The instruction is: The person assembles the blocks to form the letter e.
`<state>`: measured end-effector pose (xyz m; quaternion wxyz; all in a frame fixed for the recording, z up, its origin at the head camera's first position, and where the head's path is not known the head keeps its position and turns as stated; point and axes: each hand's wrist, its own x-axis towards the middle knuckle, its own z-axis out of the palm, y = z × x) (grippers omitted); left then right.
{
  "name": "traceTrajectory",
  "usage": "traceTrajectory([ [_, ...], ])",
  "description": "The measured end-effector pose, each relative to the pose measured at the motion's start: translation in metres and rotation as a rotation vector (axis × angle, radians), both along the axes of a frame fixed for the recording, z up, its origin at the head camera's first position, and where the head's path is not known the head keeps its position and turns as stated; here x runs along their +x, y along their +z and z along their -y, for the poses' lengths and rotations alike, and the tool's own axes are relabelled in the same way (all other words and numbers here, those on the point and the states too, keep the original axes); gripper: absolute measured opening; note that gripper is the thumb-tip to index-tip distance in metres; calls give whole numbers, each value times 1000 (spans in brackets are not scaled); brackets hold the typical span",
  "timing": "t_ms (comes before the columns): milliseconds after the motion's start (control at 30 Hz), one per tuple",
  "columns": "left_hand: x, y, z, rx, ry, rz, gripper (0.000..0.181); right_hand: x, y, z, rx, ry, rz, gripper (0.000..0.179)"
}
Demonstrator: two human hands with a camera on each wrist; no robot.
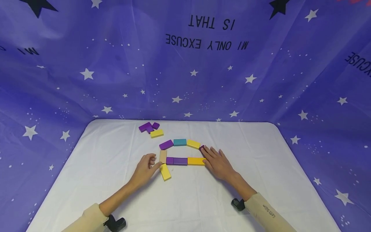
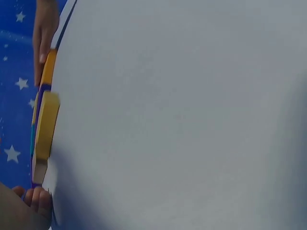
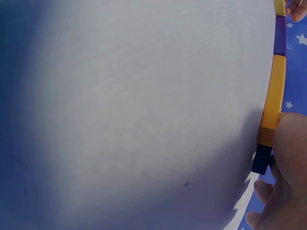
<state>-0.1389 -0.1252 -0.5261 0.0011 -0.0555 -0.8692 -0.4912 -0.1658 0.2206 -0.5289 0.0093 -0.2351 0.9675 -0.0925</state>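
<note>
Flat coloured blocks form a half-ring on the white table. A purple block (image 1: 166, 144), a teal block (image 1: 180, 142) and a yellow block (image 1: 193, 144) make its far arc. Along the near side run purple blocks (image 1: 180, 161) and an orange-yellow block (image 1: 195, 161). My left hand (image 1: 146, 169) is beside the tan block (image 1: 163, 156), its thumb tip at that block's near corner and its other fingers loosely bent. A second yellow block (image 1: 166, 172) slants toward me there. My right hand (image 1: 218, 163) lies with extended fingers over the right end, partly hiding a dark block (image 3: 262, 159).
Behind the half-ring, to the left, lies a loose group of purple blocks (image 1: 146, 127) with a yellow block (image 1: 156, 133). The white tabletop (image 1: 197, 206) has rounded far corners. A blue star-printed curtain (image 1: 185, 80) stands behind it and along both sides.
</note>
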Motion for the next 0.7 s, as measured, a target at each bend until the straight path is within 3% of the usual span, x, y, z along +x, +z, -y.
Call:
traceTrajectory([
  [233, -47, 6, 11, 44, 166, 34, 55, -1, 2, 0, -6, 8, 2, 57],
  [400, -79, 7, 7, 41, 233, 50, 63, -2, 3, -1, 3, 13, -2, 57],
  [700, -109, -1, -19, -106, 319, 23, 77, -1, 0, -1, -3, 11, -3, 58],
])
